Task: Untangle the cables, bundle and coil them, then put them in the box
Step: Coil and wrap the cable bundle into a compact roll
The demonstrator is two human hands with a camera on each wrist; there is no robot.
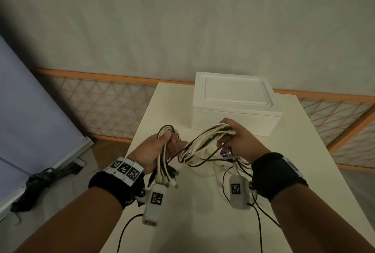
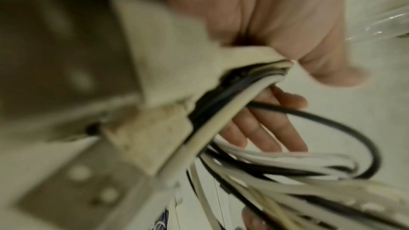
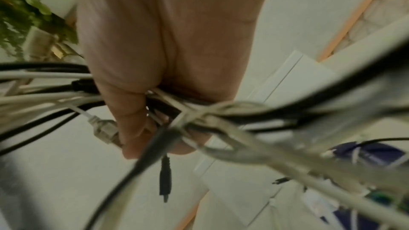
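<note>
Holding a tangle of white and black cables (image 1: pixel 199 146) above the counter (image 1: pixel 288 171), both hands are sharing the load. The left hand (image 1: pixel 156 151) is gripping one bunch with its thumb pressed over the strands, plug ends hanging down past the wrist; its grip is curling around the cables (image 2: pixel 232 128) in the left wrist view. The right hand (image 1: pixel 241 141) is closing its grip around another bunch, fingers wrapping the cables (image 3: pixel 199 116), a black plug (image 3: pixel 165 184) dangling below. Loops are sagging between the hands. The white box (image 1: pixel 233 106) is sitting lidded at the counter's far edge, just beyond the right hand.
</note>
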